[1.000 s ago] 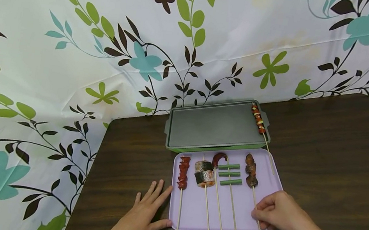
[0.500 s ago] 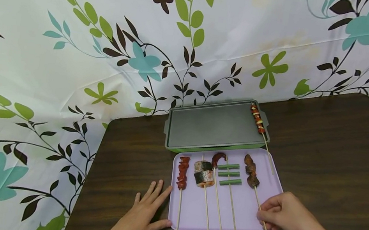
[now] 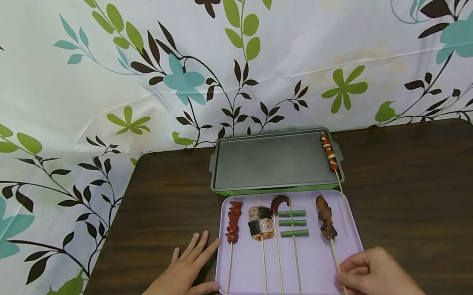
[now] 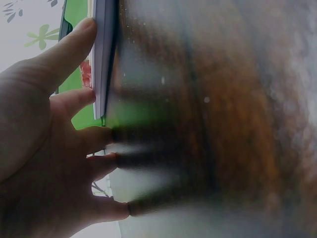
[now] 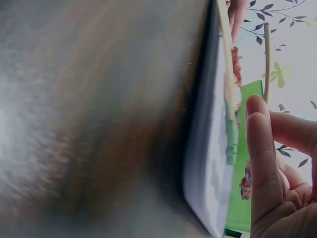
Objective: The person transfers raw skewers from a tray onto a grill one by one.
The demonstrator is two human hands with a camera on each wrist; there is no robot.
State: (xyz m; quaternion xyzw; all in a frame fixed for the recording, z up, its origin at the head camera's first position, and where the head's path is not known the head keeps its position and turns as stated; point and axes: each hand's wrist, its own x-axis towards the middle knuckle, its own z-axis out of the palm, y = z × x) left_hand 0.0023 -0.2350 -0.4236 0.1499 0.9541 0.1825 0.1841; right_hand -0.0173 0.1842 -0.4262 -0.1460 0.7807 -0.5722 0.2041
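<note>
My right hand (image 3: 376, 283) pinches the stick of a brown meat skewer (image 3: 326, 218) between thumb and fingers, over the right side of a lilac tray (image 3: 246, 275). In the right wrist view, the stick's end (image 5: 267, 54) sticks out past the pinching fingertips. My left hand (image 3: 181, 278) rests on the table with fingers spread, its thumb and index fingertip right at the tray's left edge. Lying on the tray are a red-chunk skewer (image 3: 233, 222), a skewer of dark-skinned pieces (image 3: 260, 224), a curled dark-red tentacle-like skewer (image 3: 279, 205) and a green-stick skewer (image 3: 295, 222).
Behind the tray stands a grey griddle (image 3: 270, 165) with a green base. A red-and-yellow skewer (image 3: 328, 151) lies along its right side, its stick reaching over the tray. The dark wood table (image 3: 429, 195) meets a floral cloth (image 3: 279, 37) at the back.
My right hand has moved right with the meat skewer, which now looks larger and tilts more, its stick end swung rightward. The left hand has stayed at the tray's edge.
</note>
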